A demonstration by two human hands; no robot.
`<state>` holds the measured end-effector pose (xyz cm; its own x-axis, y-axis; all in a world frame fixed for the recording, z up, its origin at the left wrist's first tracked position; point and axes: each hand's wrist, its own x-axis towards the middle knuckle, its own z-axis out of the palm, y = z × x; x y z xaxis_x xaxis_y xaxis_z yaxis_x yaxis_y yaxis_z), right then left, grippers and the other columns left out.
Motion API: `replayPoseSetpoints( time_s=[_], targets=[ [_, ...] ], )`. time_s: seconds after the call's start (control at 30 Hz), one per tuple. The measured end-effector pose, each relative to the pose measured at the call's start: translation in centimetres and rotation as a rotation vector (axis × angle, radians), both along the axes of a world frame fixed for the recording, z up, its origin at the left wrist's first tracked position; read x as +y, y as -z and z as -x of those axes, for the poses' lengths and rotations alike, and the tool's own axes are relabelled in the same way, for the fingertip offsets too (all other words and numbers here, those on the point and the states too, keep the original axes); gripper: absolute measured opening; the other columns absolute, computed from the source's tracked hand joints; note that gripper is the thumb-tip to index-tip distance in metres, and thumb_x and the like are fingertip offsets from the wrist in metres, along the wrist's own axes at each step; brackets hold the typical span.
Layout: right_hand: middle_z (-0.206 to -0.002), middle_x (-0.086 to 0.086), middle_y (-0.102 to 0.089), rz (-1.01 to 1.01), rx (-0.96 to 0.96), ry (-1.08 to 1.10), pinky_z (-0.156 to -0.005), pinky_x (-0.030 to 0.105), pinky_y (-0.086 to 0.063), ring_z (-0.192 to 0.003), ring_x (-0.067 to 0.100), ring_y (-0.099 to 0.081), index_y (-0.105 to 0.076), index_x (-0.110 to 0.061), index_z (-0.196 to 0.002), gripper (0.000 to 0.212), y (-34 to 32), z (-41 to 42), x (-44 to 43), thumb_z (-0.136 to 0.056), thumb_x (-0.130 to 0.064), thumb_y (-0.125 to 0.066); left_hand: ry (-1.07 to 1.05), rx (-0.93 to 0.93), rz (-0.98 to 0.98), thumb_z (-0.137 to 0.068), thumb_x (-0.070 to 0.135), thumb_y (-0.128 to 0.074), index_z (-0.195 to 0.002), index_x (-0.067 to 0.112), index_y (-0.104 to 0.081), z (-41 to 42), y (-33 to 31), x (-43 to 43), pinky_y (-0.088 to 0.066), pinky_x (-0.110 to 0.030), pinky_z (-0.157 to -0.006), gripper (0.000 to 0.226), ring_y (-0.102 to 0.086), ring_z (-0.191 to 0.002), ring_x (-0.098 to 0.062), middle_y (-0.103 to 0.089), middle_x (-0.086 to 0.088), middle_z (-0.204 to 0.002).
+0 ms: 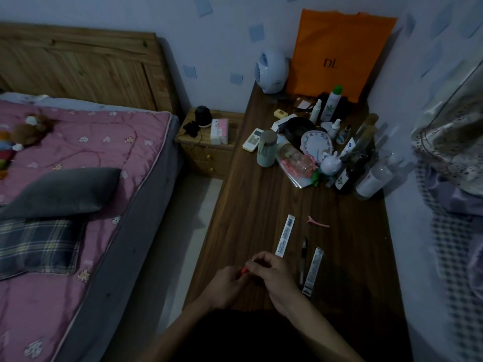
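Note:
Both hands meet over the near part of a dark wooden table [261, 205]. My left hand [224, 286] and my right hand [271, 273] both grip a thin red pen [244, 269]; only a short piece of it shows between the fingers. Just right of the hands lie a white flat pen packet [285, 235], a black pen [303, 259] and a second, darker packet [313, 271]. A pink hair clip [317, 222] lies a little farther back.
Bottles, a cup, a small clock and a remote crowd the far right of the table [326, 150]; an orange bag [337, 56] leans on the wall. A bed [78, 165] with pillows stands left, a nightstand [209, 142] behind it.

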<state>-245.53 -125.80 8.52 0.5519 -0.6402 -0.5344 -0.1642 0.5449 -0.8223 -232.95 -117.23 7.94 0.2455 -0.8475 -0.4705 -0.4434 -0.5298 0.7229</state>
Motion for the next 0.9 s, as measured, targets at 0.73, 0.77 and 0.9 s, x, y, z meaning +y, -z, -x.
replayPoseSetpoints(
  time_s=[0.73,0.77,0.9],
  targets=[
    [-0.071,-0.002,-0.073,0.033,0.038,-0.026,-0.063,0.018,-0.051,-0.069,0.006,-0.066,-0.076,-0.013,-0.076,0.015,0.7,0.1,0.4,-0.084,-0.001,-0.072,0.002,-0.024,0.013,-0.096,0.045,-0.048,-0.064,0.024,-0.054,0.1,0.3,0.9,-0.029,-0.015,-0.042,0.039,-0.041,-0.038,0.004,-0.044,0.008,-0.045],
    [-0.072,-0.004,-0.073,0.037,0.037,-0.029,-0.063,0.017,-0.051,-0.070,0.005,-0.067,-0.077,-0.014,-0.077,0.017,0.7,0.2,0.5,-0.083,0.001,-0.070,0.000,-0.032,0.017,-0.096,0.045,-0.049,-0.062,0.023,-0.053,0.1,0.3,0.9,-0.029,-0.015,-0.042,0.040,-0.041,-0.038,0.005,-0.044,0.008,-0.045],
    [-0.075,-0.004,-0.073,0.044,0.028,-0.016,-0.064,0.017,-0.050,-0.072,0.005,-0.067,-0.078,-0.015,-0.084,0.019,0.8,0.1,0.6,-0.083,0.002,-0.069,-0.018,-0.050,0.015,-0.095,0.048,-0.049,-0.063,0.017,-0.055,0.0,0.5,1.1,-0.029,-0.017,-0.044,0.045,-0.041,-0.040,0.003,-0.044,0.007,-0.046]
  ],
)
